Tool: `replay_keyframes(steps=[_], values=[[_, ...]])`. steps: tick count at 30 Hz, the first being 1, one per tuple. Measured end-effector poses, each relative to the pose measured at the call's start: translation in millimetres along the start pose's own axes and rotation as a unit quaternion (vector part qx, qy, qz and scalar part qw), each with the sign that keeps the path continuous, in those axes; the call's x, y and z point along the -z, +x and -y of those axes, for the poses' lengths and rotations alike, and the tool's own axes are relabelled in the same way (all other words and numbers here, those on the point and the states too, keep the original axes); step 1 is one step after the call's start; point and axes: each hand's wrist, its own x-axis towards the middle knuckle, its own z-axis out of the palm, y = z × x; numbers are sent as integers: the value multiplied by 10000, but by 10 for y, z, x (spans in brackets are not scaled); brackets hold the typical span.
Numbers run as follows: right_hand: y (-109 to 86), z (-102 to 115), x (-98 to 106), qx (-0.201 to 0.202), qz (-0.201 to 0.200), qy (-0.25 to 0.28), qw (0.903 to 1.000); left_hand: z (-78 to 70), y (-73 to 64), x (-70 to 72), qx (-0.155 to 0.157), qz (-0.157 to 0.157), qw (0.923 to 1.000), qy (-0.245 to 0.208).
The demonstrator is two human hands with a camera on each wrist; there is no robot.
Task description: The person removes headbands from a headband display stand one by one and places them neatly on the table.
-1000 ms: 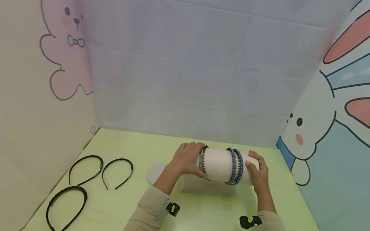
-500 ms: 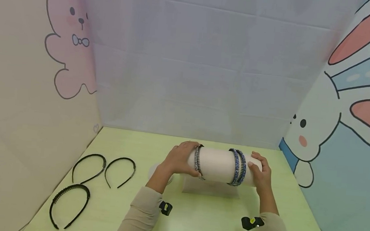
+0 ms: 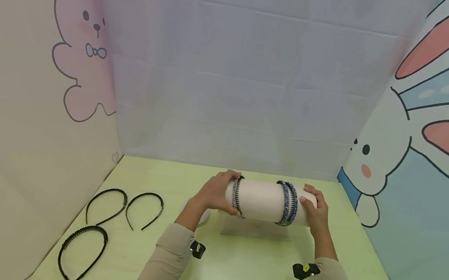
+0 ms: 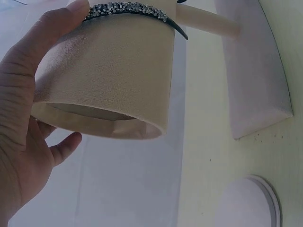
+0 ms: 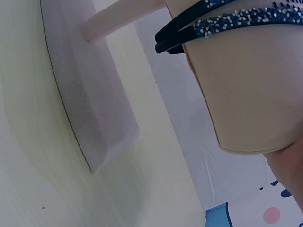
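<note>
A white headband display cylinder (image 3: pixel 261 200) lies horizontally above its stand's base (image 3: pixel 255 229). At its left end, my left hand (image 3: pixel 215 194) spans a silver-glitter headband (image 3: pixel 236 197), fingers at the top and thumb low at the front; the left wrist view shows the headband (image 4: pixel 125 7) arching over the cylinder (image 4: pixel 113 61), whose end is hollow. My right hand (image 3: pixel 317 212) grips the cylinder's right end, thumb in front, fingers over the top. Beside it, two blue-glitter headbands (image 3: pixel 289 204) sit close together on the cylinder, their tips (image 5: pixel 170 42) showing in the right wrist view.
On the table's left lie three black headbands: one at the back left (image 3: pixel 107 190), one to its right (image 3: pixel 146 194), one in front (image 3: pixel 83 230). A white round disc (image 3: pixel 204 219) lies partly behind my left forearm. Printed walls flank the table (image 3: pixel 237 273).
My left hand and the silver headband have slid left along the cylinder, widening the gap to the blue headbands. My right hand keeps its grip on the right end.
</note>
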Motion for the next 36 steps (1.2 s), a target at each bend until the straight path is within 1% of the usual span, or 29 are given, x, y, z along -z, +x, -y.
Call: replay_keyframes(steps=[10,18,24,28,33,36], values=[[-5,-31,4,-1,-6,-38,10000,53,-14,-36,232,-45,9973,-696],[-13,23,25,35,58,18,10000,82,7,-51,29,-55,9920,-1264],[-39,76,0,19,89,17,10000,137,-10,-58,177,-101,9853,-1698],[-22,30,-2,34,57,12,10000,165,-29,-47,260,-50,9780,-2070],[8,-32,3,128,79,-78,9999,200,-64,-50,326,1,9625,-2694],[13,-28,13,87,86,-86,9999,213,-80,-76,279,51,9542,-2977]])
